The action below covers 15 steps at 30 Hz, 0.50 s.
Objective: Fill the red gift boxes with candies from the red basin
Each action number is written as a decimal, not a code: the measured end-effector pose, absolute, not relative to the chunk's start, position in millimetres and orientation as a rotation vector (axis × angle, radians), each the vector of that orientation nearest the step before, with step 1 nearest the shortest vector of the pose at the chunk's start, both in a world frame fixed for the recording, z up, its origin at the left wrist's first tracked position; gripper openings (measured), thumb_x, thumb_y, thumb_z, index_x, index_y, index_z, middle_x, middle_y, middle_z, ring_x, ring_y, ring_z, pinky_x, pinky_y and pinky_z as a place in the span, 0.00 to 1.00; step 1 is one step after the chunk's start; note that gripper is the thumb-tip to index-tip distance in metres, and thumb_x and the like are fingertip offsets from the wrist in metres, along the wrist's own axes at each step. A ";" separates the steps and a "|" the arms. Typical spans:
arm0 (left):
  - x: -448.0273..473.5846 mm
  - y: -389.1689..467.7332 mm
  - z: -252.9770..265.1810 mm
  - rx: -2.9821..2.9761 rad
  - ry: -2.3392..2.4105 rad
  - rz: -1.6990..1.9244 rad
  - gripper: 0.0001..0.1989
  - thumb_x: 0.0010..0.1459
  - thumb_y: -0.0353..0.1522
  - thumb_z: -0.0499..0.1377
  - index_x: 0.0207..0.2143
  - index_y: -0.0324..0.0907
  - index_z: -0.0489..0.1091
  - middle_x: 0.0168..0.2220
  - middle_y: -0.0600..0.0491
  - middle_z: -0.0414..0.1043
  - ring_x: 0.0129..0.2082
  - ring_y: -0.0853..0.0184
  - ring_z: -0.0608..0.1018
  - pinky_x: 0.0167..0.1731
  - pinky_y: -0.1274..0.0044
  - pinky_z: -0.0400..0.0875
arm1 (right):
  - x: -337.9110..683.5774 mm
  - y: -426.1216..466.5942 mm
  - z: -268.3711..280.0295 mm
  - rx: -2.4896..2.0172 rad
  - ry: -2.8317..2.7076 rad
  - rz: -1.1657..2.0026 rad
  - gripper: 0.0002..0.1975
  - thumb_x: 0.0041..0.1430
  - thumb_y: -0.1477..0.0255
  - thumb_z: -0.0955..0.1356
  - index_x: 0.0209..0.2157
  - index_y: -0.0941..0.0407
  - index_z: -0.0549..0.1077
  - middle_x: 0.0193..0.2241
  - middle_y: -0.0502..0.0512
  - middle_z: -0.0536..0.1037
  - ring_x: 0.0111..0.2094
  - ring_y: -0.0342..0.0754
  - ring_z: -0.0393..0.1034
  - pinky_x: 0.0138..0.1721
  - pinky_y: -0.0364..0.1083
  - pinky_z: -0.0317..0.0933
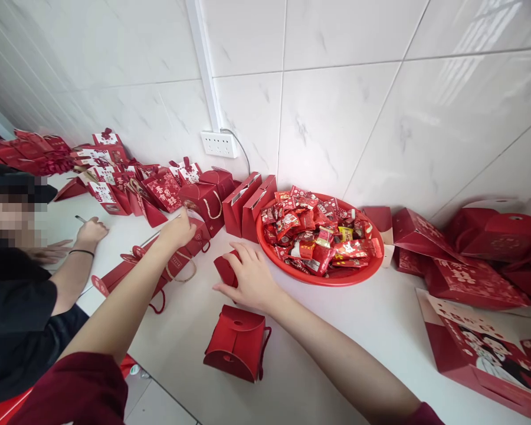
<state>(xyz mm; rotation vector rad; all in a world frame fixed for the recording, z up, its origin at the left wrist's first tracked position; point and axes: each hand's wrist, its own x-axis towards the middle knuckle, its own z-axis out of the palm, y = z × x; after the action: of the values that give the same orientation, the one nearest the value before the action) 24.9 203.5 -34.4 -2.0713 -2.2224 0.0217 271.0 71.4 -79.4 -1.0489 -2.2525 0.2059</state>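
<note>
My left hand [177, 231] reaches over a row of red gift boxes; its fingers are bent together, and what they hold, if anything, is hidden. Just beside it lies a red gift box [199, 234] with a cord handle. My right hand [250, 276] has its thumb and fingers around a small red gift box [225, 268] on the table, partly covered by the hand. Nearer to me stands a closed red gift box [236, 342] with a dark red cord. Right of my hand, a red oval tray [269, 260] holds many wrapped sweets [321, 230].
Further red boxes [203, 198] and two upright red bags [250, 206] line the wall. Larger red boxes [473, 277] fill the right side. At left, another person's hand [91, 230] holds a pen on the white table [331, 330]. A socket strip [219, 144] is on the wall.
</note>
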 end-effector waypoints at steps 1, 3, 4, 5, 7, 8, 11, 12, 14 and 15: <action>25.9 201.9 -33.5 -2.068 -2.212 0.002 0.28 0.67 0.36 0.46 0.64 0.28 0.51 0.49 0.32 0.72 0.50 0.47 0.76 0.46 0.61 0.69 | 266.5 71.8 -83.0 -1.087 -2.259 0.216 0.37 0.57 0.46 0.65 0.56 0.60 0.66 0.63 0.69 0.59 0.65 0.63 0.49 0.60 0.62 0.50; 26.1 199.4 -30.5 -2.072 -2.202 -0.025 0.29 0.67 0.36 0.43 0.65 0.30 0.49 0.50 0.32 0.72 0.50 0.46 0.76 0.45 0.62 0.69 | 259.7 72.4 -89.6 -1.134 -2.289 0.233 0.42 0.54 0.42 0.65 0.59 0.60 0.63 0.64 0.71 0.57 0.65 0.66 0.47 0.60 0.65 0.49; 25.5 198.8 -28.9 -2.078 -2.200 -0.029 0.29 0.66 0.37 0.43 0.65 0.31 0.49 0.51 0.33 0.72 0.50 0.46 0.76 0.45 0.62 0.70 | 257.6 72.6 -92.2 -1.142 -2.306 0.234 0.42 0.54 0.42 0.65 0.59 0.60 0.63 0.65 0.70 0.57 0.65 0.66 0.47 0.60 0.65 0.49; 24.4 198.6 -27.8 -2.084 -2.200 -0.027 0.29 0.66 0.37 0.43 0.65 0.32 0.51 0.51 0.33 0.71 0.50 0.46 0.76 0.45 0.62 0.70 | 256.6 72.8 -94.2 -1.147 -2.320 0.229 0.41 0.55 0.43 0.65 0.59 0.59 0.63 0.65 0.70 0.57 0.65 0.66 0.47 0.61 0.65 0.49; 20.9 199.5 -27.0 -2.098 -2.209 -0.006 0.27 0.65 0.38 0.46 0.62 0.33 0.57 0.51 0.33 0.71 0.51 0.45 0.75 0.45 0.61 0.70 | 257.6 72.8 -96.8 -1.145 -2.341 0.211 0.36 0.57 0.48 0.67 0.59 0.59 0.64 0.65 0.68 0.57 0.66 0.64 0.47 0.62 0.64 0.47; 18.3 200.4 -27.2 -2.104 -2.218 0.008 0.25 0.64 0.38 0.48 0.59 0.34 0.62 0.50 0.33 0.71 0.50 0.45 0.75 0.46 0.61 0.70 | 259.5 72.3 -97.5 -1.148 -2.348 0.206 0.35 0.58 0.50 0.67 0.59 0.59 0.64 0.66 0.68 0.56 0.66 0.63 0.46 0.63 0.64 0.47; 7.2 204.1 -28.1 -2.110 -2.265 0.028 0.18 0.64 0.38 0.52 0.50 0.38 0.72 0.49 0.37 0.71 0.50 0.48 0.75 0.48 0.59 0.69 | 268.0 69.0 -98.6 -1.232 -2.357 0.262 0.39 0.53 0.50 0.71 0.62 0.53 0.63 0.68 0.69 0.48 0.67 0.70 0.42 0.58 0.68 0.51; 2.6 205.5 -27.7 -2.113 -2.282 0.017 0.16 0.64 0.38 0.54 0.49 0.39 0.72 0.50 0.39 0.71 0.50 0.50 0.75 0.49 0.59 0.69 | 271.0 67.6 -99.0 -1.279 -2.360 0.300 0.41 0.51 0.51 0.72 0.63 0.50 0.61 0.69 0.68 0.46 0.66 0.74 0.44 0.55 0.69 0.56; -6.7 208.4 -24.9 -2.147 -2.300 -0.038 0.16 0.64 0.38 0.57 0.51 0.39 0.70 0.50 0.44 0.70 0.49 0.56 0.75 0.49 0.60 0.71 | 276.6 65.7 -99.3 -1.361 -2.361 0.364 0.41 0.51 0.54 0.73 0.64 0.46 0.59 0.69 0.67 0.44 0.61 0.76 0.52 0.46 0.66 0.64; -11.0 209.8 -22.5 -2.173 -2.292 -0.096 0.17 0.64 0.38 0.58 0.52 0.39 0.69 0.50 0.45 0.70 0.48 0.59 0.75 0.48 0.62 0.72 | 279.0 65.7 -99.1 -1.379 -2.357 0.383 0.40 0.51 0.56 0.73 0.64 0.45 0.59 0.69 0.67 0.46 0.59 0.74 0.57 0.44 0.64 0.66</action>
<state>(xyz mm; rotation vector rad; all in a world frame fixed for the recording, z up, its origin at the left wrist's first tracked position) -11.0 209.8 -22.5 -2.1735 -2.2919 -0.0959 279.0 65.7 -99.1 -1.3786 -2.3572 0.3834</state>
